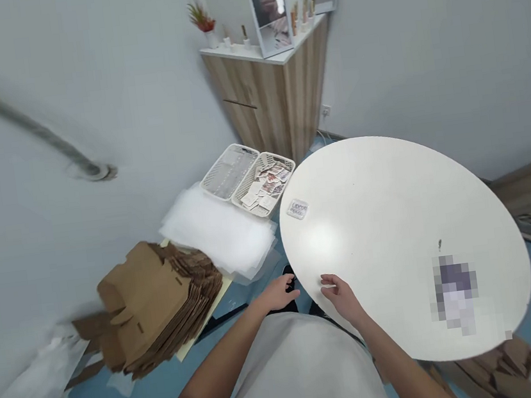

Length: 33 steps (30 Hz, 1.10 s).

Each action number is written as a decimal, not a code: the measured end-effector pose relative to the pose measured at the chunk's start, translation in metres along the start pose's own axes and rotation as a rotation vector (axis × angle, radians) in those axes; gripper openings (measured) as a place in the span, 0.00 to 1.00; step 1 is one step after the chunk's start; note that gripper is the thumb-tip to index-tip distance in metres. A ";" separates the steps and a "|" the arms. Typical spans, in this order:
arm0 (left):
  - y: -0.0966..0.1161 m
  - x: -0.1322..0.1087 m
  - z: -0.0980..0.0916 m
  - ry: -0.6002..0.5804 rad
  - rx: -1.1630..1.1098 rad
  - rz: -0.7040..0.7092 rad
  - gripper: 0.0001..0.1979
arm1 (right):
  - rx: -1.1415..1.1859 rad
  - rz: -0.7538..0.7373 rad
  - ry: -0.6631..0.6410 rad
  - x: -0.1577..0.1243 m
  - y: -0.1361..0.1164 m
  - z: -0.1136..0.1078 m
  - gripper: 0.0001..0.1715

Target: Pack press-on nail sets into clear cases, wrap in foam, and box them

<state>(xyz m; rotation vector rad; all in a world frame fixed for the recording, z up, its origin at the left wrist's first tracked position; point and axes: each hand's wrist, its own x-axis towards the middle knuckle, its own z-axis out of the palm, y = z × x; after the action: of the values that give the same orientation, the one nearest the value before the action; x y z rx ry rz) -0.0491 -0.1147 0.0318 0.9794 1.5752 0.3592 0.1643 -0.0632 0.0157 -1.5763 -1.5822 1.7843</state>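
My left hand [278, 292] is held out in front of my body, just off the near left edge of the white oval table [383, 210]. Its thumb and fingers are apart, with nothing between them. Over the table's near edge is my right hand [341, 297], fingers bent and parted, also holding nothing. I cannot tell whether it touches the tabletop. A small clear case [297, 208] with tiny pale contents lies by the table's left edge. A small dark item [440, 244] sits farther right, beside a pixelated dark and pale patch that cannot be made out.
Left of the table are a white basket [237, 196] holding printed cards, another basket [203, 184] with clear sheets, white plastic sheets [218, 230] and stacked brown cardboard [157, 303]. A wooden cabinet [262, 96] with a framed picture [271, 20] stands in the corner.
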 end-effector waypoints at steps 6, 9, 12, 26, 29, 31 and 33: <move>-0.017 -0.043 -0.006 0.161 -0.016 -0.053 0.34 | -0.057 -0.113 -0.159 -0.003 -0.004 0.017 0.23; -0.029 -0.057 -0.014 0.221 -0.040 -0.037 0.33 | -0.101 -0.148 -0.193 0.001 -0.008 0.027 0.23; -0.040 -0.072 -0.026 0.290 -0.066 0.030 0.33 | -0.155 -0.172 -0.214 0.007 -0.016 0.041 0.23; -0.097 -0.101 -0.100 0.487 -0.138 0.220 0.26 | -0.262 -0.256 -0.224 0.021 -0.066 0.145 0.25; -0.098 -0.098 -0.109 0.474 -0.195 0.247 0.26 | -0.277 -0.230 -0.282 0.023 -0.069 0.155 0.24; -0.096 -0.092 -0.112 0.480 -0.227 0.249 0.25 | -0.287 -0.230 -0.295 0.027 -0.073 0.158 0.24; -0.096 -0.084 -0.114 0.506 -0.240 0.233 0.25 | -0.310 -0.231 -0.278 0.034 -0.077 0.159 0.24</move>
<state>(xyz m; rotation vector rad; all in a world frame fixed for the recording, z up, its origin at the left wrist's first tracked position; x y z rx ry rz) -0.1947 -0.2029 0.0508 0.9275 1.8129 0.9976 -0.0126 -0.0926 0.0306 -1.2332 -2.1620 1.7540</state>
